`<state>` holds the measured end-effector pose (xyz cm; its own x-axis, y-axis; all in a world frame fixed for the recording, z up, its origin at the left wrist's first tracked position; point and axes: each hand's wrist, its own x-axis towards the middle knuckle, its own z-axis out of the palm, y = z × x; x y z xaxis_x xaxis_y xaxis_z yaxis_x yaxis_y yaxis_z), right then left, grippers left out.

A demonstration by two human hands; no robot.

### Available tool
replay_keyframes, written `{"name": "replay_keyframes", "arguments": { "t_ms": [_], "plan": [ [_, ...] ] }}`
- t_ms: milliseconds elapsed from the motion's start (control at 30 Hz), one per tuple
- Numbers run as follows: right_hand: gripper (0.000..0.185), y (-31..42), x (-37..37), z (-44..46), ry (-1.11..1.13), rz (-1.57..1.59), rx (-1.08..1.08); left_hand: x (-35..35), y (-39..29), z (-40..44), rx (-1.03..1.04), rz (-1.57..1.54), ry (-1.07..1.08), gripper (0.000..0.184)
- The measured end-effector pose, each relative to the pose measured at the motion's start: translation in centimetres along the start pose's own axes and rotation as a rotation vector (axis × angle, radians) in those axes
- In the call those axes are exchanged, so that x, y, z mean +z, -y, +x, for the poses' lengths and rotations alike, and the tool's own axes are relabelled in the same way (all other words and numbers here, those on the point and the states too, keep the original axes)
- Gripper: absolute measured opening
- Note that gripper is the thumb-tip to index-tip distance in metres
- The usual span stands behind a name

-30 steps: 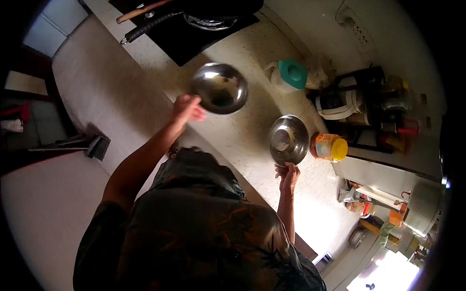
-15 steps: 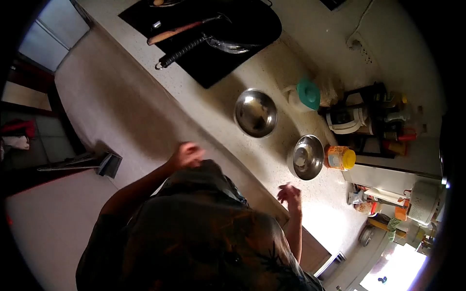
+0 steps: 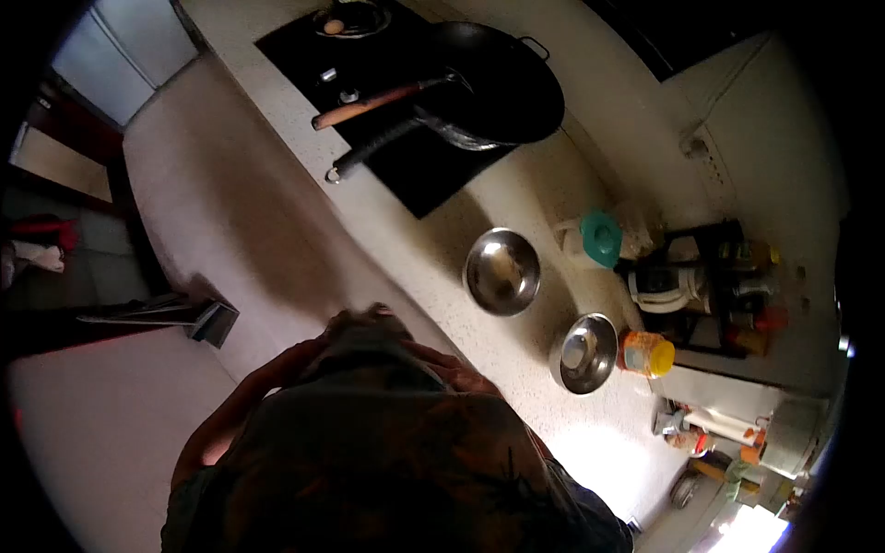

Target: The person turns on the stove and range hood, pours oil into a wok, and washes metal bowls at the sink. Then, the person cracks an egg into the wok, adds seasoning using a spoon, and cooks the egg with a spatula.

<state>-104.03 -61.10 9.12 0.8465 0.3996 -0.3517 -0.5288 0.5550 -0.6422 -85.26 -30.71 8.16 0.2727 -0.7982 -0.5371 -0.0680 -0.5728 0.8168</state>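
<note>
Both of my hands are at the front of my dark patterned shirt (image 3: 369,433). My left hand (image 3: 350,321) is at the shirt's far edge, partly covered by cloth and smeared by motion, so its grip does not show. Against the shirt's right side lies my right hand (image 3: 459,373), its fingers mostly hidden. On the counter beyond it are two metal bowls: a shiny one (image 3: 501,272) and a second one (image 3: 584,355) closer to the wall. Neither bowl is touched by a hand.
A black wok (image 3: 498,83) sits on the stove, with a wooden-handled spatula (image 3: 369,106) across it. An egg (image 3: 334,28) lies in a dish behind. A teal-lidded jug (image 3: 600,240), a yellow-capped jar (image 3: 648,355) and a bottle rack line the wall. A dustpan (image 3: 214,323) stands on the floor.
Both hands have come inward to the shirt front, the right one from beside the counter edge. The view has shifted, so the stove and bowls appear lower.
</note>
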Motion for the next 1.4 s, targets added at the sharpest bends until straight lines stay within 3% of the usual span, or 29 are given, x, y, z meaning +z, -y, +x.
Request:
{"name": "replay_keyframes", "arguments": {
  "t_ms": [33, 300, 367, 433, 500, 533, 567, 600, 633, 700, 733, 800, 833, 933, 1000, 1067, 1167, 1233, 1300, 1400],
  "plan": [
    [0.063, 4.6, 2.9, -0.1, -0.035, -0.498, 0.061, -0.4, -0.6, -0.6, 0.018, -0.009, 0.046, 0.033],
    [0.059, 2.5, -1.7, 1.3, -0.253, -0.603, 0.129, -5.3, -5.1, -3.3, 0.076, -0.112, 0.242, 0.040],
    [0.058, 2.0, -2.1, 1.8, -0.323, -0.608, 0.132, -8.5, -4.7, -2.6, -0.145, 0.144, 0.421, 0.042],
    [0.057, 1.4, -2.5, 2.4, -0.389, -0.613, 0.133, -12.0, -4.9, -0.7, -0.082, 0.161, 0.390, 0.041],
    [0.056, 0.9, -2.6, 3.3, -0.454, -0.613, 0.132, -15.2, -1.8, 2.7, 0.218, 0.211, 0.126, 0.019],
    [0.055, 0.6, -2.5, 3.9, -0.481, -0.616, 0.133, -17.7, -4.5, 4.1, 0.166, 0.546, -0.002, 0.011],
    [0.054, 0.5, -2.4, 4.7, -0.509, -0.612, 0.127, -20.2, -4.5, 6.0, 0.388, 0.892, -0.109, 0.011],
    [0.054, 0.4, -2.3, 5.7, -0.536, -0.614, 0.121, -23.5, -0.5, 9.3, 0.398, 0.923, -0.270, 0.013],
    [0.053, 0.2, -2.0, 6.6, -0.564, -0.612, 0.116, -26.6, -4.5, 10.2, 0.165, 0.548, -0.278, 0.010],
    [0.052, 0.1, -1.2, 9.0, -0.616, -0.611, 0.105, -32.7, -2.0, 16.7, 0.398, 0.151, -0.451, 0.017],
    [0.052, 0.3, -0.8, 10.3, -0.640, -0.609, 0.098, -35.6, -5.5, 17.8, 0.331, 0.340, -0.518, 0.020],
    [0.051, 0.1, 0.5, 12.5, -0.688, -0.604, 0.097, -40.2, -10.0, 21.6, 0.394, 0.398, -0.630, 0.025],
    [0.050, 0.1, 1.1, 13.6, -0.711, -0.604, 0.098, -42.5, -10.7, 24.3, 0.527, 0.270, -0.682, 0.028],
    [0.049, 0.3, 2.8, 16.3, -0.781, -0.581, 0.100, -47.2, -13.7, 29.8, 0.749, 0.447, -0.812, 0.025],
    [0.048, 0.2, 3.8, 17.5, -0.828, -0.563, 0.104, -48.8, -15.8, 32.4, 0.478, 0.622, -0.783, 0.021],
    [0.047, -0.2, 5.0, 18.4, -0.872, -0.537, 0.111, -50.2, -16.1, 35.6, 0.472, 0.560, -0.802, 0.019],
    [0.046, -0.8, 6.8, 19.4, -0.928, -0.500, 0.113, -50.2, -18.0, 35.7, 0.343, 0.929, -0.908, 0.017],
    [0.045, -1.3, 7.7, 19.9, -0.968, -0.475, 0.111, -52.2, -15.6, 41.0, 0.332, 1.009, -0.856, 0.019],
    [0.044, -2.0, 8.6, 20.4, -0.997, -0.451, 0.106, -51.8, -16.4, 40.8, 0.235, 1.077, -0.865, 0.020],
    [0.042, -2.9, 10.0, 21.1, -1.036, -0.419, 0.099, -52.3, -15.4, 42.3, 0.237, 0.997, -0.910, 0.015]
  ]
}}
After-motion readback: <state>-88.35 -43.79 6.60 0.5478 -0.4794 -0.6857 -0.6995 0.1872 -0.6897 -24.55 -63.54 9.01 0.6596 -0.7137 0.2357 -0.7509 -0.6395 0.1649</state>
